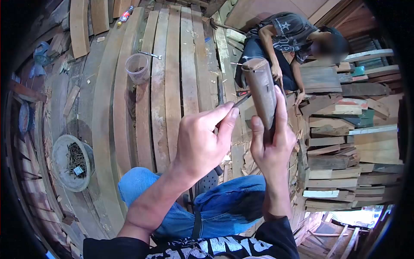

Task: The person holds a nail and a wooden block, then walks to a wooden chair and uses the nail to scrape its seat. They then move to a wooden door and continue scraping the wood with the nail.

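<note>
A brown, tapered wooden piece (261, 88) is held up at centre right, with thin nails or pins sticking out near its top end. My right hand (274, 140) grips its lower part, thumb on one side and a finger along the other. Just to the left, my left hand (209, 138) pinches a thin dark rod (242, 100) between thumb and fingertip. The rod points up toward the wooden piece; whether its tip touches the piece I cannot tell.
Long planks (172, 77) cover the floor. A clear tub (138, 69) stands by a wrench (150, 55). At left is a bucket of nails (76, 162). Another person (284, 39) sits at upper right, beside stacked wood blocks (332, 162).
</note>
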`<state>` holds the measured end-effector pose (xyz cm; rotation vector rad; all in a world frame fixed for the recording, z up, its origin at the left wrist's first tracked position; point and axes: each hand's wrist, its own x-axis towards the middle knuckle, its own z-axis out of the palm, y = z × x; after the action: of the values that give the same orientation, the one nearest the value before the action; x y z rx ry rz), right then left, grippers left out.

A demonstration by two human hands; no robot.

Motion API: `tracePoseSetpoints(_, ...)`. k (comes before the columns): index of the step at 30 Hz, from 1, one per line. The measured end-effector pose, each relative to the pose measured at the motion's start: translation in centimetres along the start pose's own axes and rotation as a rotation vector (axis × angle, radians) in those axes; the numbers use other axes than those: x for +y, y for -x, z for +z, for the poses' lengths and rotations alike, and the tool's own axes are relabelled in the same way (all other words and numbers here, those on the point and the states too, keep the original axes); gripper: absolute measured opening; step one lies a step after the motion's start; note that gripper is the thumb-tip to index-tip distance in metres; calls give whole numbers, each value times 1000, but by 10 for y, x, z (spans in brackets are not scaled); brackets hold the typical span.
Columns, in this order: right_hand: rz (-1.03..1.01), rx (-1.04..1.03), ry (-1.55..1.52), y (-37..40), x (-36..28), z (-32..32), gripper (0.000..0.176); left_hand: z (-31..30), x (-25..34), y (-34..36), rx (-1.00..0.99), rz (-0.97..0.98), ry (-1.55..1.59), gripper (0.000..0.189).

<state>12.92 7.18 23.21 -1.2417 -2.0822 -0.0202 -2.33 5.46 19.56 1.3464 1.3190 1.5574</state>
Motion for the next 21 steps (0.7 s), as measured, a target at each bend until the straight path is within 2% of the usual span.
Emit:
tracePoseSetpoints(3, -38, 63, 13, -2, 4, 1, 60, -2, 6, 1, -7, 23, -35, 21)
tracePoseSetpoints(4, -40, 39, 17, -1, 4, 1, 60, -3, 6, 0, -36, -43, -16, 21)
tracePoseSetpoints(8, -21, 46, 30, 0, 8, 1, 62, -4, 8, 0, -35, -35, -79, 20)
tracePoseSetpoints(11, -23, 45, 16, 1, 9, -1, 63, -2, 3, 2, -5, -3, -9, 19)
tracePoseSetpoints(13, -2, 21, 9, 2, 10, -1, 63, -6, 12, 2, -69, -75, -63, 20)
tracePoseSetpoints(15, 23, 73, -74, 4, 12, 0, 63, -2, 13, 2, -72, 7, -58, 20)
tracePoseSetpoints(18, -32, 25, -9, 3, 4, 1, 62, 1, 8, 2, -52, -8, -35, 20)
tracePoseSetpoints(21, 2, 24, 37, -1, 2, -1, 62, -1, 6, 2, -38, -20, -61, 20)
